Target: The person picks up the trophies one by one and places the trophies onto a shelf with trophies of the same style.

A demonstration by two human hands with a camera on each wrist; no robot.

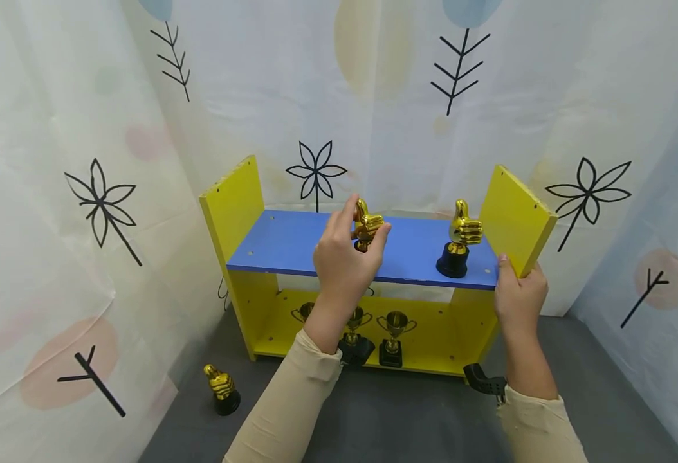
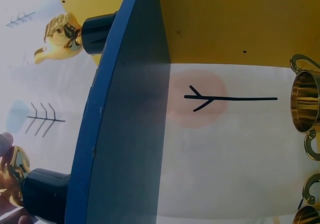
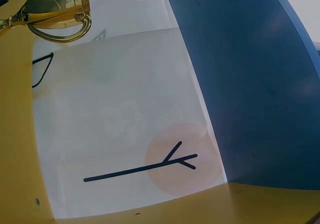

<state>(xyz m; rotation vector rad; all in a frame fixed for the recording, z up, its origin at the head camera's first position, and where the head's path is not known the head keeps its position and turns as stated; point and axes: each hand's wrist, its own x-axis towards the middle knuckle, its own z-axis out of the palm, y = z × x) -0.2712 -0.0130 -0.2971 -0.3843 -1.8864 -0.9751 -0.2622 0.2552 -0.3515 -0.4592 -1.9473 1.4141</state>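
My left hand (image 1: 345,260) holds a gold thumbs-up trophy (image 1: 369,225) between thumb and fingers over the middle of the blue shelf board (image 1: 293,241). In the left wrist view that trophy's black base (image 2: 46,194) is right at the board, with fingertips around the gold part. A second thumbs-up trophy (image 1: 453,247) stands upright on the board's right end. My right hand (image 1: 521,299) grips the front edge of the yellow right side panel (image 1: 515,215), thumb on the inner side.
On the yellow lower shelf (image 1: 431,334) stand gold cup trophies (image 1: 393,328), partly behind my left arm. Another thumbs-up trophy (image 1: 222,389) is on the grey surface (image 1: 403,418) at front left. The yellow left panel (image 1: 235,199) rises above the board. A patterned curtain (image 1: 246,83) surrounds the shelf.
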